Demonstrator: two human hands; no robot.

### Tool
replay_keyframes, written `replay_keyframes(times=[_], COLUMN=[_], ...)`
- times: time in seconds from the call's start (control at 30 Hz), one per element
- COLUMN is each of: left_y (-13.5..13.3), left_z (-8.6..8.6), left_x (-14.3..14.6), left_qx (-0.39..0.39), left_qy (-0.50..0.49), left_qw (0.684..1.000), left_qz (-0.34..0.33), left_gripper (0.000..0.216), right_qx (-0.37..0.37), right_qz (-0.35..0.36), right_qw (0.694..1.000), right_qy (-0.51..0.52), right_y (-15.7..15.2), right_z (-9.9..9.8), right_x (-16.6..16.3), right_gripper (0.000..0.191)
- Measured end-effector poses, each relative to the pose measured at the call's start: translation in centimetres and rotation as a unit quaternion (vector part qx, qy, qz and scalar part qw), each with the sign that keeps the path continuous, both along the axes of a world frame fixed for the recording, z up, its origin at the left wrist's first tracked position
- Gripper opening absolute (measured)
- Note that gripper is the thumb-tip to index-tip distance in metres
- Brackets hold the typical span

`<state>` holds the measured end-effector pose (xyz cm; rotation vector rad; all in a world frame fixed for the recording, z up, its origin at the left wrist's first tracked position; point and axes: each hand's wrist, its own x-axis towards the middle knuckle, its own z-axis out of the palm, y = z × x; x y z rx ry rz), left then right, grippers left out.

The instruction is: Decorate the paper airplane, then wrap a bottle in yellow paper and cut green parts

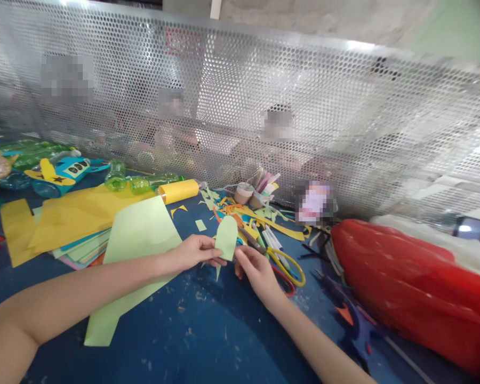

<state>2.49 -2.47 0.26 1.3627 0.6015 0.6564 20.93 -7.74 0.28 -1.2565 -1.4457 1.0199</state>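
Observation:
My left hand (pixel 196 252) pinches a small light green paper cutout (pixel 226 238) with a rounded top, held upright above the blue table (pixel 208 330). My right hand (pixel 256 272) is at the cutout's lower right edge, fingers curled, touching it. A large light green paper sheet (pixel 138 240) lies under my left forearm. Yellow-handled scissors (pixel 284 260) lie just right of my right hand.
Yellow paper sheets (pixel 70 216) and a yellow roll (pixel 180 190) lie at the left, with green plastic bottles (pixel 140 183) and a blue bottle plane (pixel 62 172). Paper scraps and pens (pixel 264 224) sit centre. A red plastic bag (pixel 408 282) fills the right. A perforated metal screen (pixel 240 101) stands behind, with people beyond it.

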Motion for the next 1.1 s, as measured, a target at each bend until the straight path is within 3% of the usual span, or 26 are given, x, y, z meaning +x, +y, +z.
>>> replay_keyframes(times=[0.13,0.63,1.1], left_y=[-0.01,-0.26,0.19], left_z=[0.02,0.35,-0.5], left_x=[-0.02,0.05,-0.02], left_qx=[-0.001,0.003,0.019], left_qy=[-0.011,-0.004,-0.009], left_qw=[1.0,1.0,1.0], left_qz=[0.014,0.01,-0.004], left_gripper=[0.039,0.041,0.031], right_qx=[-0.009,-0.003,-0.007], right_qz=[0.036,0.042,0.043], right_qw=[0.999,0.999,0.999], right_qy=[-0.011,-0.016,-0.017], right_y=[-0.24,-0.43,-0.37], right_z=[-0.14,-0.71,-0.71], right_x=[-0.28,-0.35,-0.39], right_gripper=[0.038,0.035,0.037])
